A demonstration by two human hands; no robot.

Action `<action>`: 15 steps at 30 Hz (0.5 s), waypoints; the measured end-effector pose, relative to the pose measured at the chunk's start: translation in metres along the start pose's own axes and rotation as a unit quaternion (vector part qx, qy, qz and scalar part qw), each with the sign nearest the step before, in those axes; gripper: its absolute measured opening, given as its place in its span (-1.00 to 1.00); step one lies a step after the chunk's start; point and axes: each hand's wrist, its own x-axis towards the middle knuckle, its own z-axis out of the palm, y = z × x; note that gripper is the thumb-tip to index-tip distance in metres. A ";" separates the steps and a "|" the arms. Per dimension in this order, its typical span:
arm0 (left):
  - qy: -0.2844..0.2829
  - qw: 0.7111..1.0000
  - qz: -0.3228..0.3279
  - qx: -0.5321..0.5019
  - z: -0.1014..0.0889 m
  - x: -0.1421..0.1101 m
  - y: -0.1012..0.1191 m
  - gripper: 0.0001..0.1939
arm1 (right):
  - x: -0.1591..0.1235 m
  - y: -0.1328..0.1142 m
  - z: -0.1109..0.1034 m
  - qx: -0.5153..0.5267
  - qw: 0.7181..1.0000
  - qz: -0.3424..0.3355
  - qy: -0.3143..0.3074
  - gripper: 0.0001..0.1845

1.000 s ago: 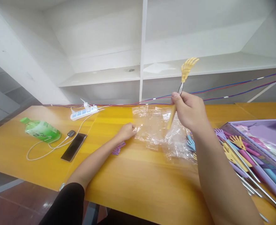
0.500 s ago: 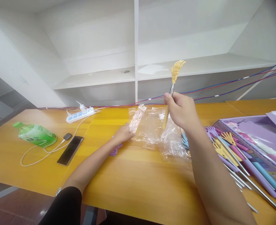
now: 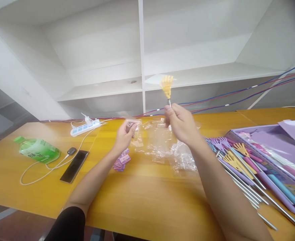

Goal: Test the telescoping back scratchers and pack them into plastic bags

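In my closed right hand [image 3: 181,122] is a back scratcher [image 3: 166,87], its yellow hand-shaped head pointing up and a bit of silver neck showing above my fist. My left hand [image 3: 123,134] pinches a clear plastic bag [image 3: 136,136] near its upper edge, to the left of the scratcher. Just below that hand lies a small pile of pink and purple cards [image 3: 121,161]. Crinkled clear bags [image 3: 160,144] spread over the table between and under my hands. Further right, several more back scratchers [image 3: 240,164] in yellow, purple, pink and blue lie heaped.
A purple box [image 3: 234,132] holding wrapped items stands at the right. On the left of the wooden table [image 3: 147,194] are a green bottle [image 3: 38,149], a phone [image 3: 74,166], a charging cable and a power strip [image 3: 85,128]. Cables run along the back below white shelves [image 3: 102,88].
My right hand has brought the back scratcher left and its head has turned. My left hand has raised the bag by its edge and moved slightly left, uncovering more of the cards.
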 end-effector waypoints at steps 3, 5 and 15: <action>0.073 0.988 0.061 -0.126 -0.002 -0.007 0.022 -0.62 | -0.011 -0.012 0.022 0.099 0.989 0.032 -0.103 -0.39; 0.101 0.978 0.093 -0.160 -0.002 -0.012 0.033 -0.63 | -0.019 -0.019 0.036 0.134 0.977 0.038 -0.161 -0.48; 0.061 0.956 0.102 -0.270 -0.014 -0.021 0.062 -0.68 | -0.022 -0.029 0.041 0.150 0.955 0.029 -0.255 -0.63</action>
